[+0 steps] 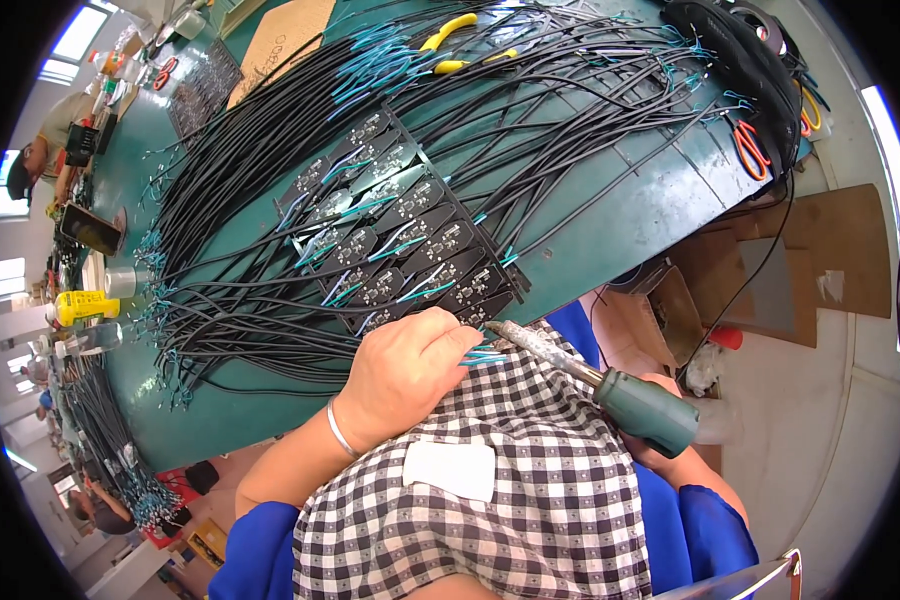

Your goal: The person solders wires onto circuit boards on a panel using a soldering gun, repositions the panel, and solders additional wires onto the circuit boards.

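My left hand (405, 365), with a bracelet at the wrist, pinches a few thin teal wires (483, 356) that stick out past its fingertips, close to the near edge of the circuit board panel (410, 225). Black cables with teal and white wire ends lie across that panel of small black boards. In my right hand (660, 455), partly hidden behind the handle, is a soldering iron (646, 412) with a thick green grip. Its crusted metal tip points left and ends just beside the pinched wires; whether they touch I cannot tell.
Bundles of black cables (240, 180) cover much of the green table (590, 240). Yellow-handled pliers (450, 45) and red-handled scissors (750, 150) lie farther off. A yellow bottle (85, 307) stands at the left edge. Cardboard boxes (640, 320) are at the right. Other people work at far left.
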Demonstrator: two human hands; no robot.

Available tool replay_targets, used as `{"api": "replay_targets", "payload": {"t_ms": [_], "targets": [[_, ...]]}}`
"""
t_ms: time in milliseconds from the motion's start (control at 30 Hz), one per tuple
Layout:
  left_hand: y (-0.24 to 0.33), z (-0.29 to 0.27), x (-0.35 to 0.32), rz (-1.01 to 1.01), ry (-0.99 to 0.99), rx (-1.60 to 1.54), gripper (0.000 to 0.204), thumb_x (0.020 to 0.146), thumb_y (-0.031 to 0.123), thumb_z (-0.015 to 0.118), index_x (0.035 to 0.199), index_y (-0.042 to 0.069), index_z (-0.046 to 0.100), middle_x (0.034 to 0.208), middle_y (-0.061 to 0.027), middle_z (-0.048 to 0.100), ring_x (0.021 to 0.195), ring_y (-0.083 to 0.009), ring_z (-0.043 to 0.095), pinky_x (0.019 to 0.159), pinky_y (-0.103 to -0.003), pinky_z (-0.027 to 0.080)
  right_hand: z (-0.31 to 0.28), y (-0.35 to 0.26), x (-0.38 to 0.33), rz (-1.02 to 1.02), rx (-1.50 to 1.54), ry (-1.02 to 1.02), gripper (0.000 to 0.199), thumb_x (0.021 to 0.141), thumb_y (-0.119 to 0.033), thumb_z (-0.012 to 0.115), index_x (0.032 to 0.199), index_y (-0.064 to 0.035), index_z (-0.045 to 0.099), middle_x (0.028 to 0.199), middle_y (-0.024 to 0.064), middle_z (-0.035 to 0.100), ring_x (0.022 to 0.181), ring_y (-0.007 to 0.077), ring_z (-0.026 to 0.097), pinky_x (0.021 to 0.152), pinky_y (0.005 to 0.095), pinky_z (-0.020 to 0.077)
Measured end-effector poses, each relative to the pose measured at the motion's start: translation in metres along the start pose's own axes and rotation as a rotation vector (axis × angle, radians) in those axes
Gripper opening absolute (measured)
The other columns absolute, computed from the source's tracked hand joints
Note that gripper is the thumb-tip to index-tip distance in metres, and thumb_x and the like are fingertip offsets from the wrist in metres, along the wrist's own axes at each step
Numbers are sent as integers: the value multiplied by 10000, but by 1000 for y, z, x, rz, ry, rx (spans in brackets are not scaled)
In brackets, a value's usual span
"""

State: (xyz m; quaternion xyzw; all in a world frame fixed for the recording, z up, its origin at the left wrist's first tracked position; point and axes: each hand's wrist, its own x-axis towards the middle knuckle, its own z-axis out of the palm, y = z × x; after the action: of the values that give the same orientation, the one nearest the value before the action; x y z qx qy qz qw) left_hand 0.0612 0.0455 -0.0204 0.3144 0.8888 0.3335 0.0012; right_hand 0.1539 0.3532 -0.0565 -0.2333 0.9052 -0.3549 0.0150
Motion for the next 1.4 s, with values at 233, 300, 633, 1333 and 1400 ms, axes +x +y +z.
{"api": "replay_targets", "payload": {"t_ms": [233,300,633,1333,1400], "targets": [[-1,0,-1,10,9,13,347,568,-23,711,896,43,619,806,-78,567,657,-232,586,561,-311,493,-3,2,0,21,-17,-74,587,605,-262,745,1112,-51,537,978,93,646,862,261,635,781,321,497],[-1,1,-2,7,6,13,348,569,-22,711,898,44,619,809,-78,568,656,-232,586,560,-312,492,-4,2,1,31,40,-103,602,595,-270,751,1108,-46,529,979,92,647,846,262,640,780,317,499],[0,-1,-1,-1,-10,27,342,568,-23,708,892,46,623,808,-80,569,671,-235,589,566,-314,495,-3,7,0,43,116,-114,477,706,-235,714,1099,-33,534,1050,91,636,917,231,637,812,295,489],[-1,-14,-1,148,-66,239,337,552,58,739,870,75,625,745,-44,574,580,-198,571,476,-299,452,0,2,3,189,409,1,464,787,-172,643,1168,5,445,827,23,670,775,143,655,810,292,452],[-2,-14,-2,57,-4,97,332,555,39,733,868,72,626,746,-42,575,582,-196,573,474,-293,447,0,1,5,197,438,8,452,790,-168,639,1163,6,453,824,22,670,774,145,653,816,295,448]]}}
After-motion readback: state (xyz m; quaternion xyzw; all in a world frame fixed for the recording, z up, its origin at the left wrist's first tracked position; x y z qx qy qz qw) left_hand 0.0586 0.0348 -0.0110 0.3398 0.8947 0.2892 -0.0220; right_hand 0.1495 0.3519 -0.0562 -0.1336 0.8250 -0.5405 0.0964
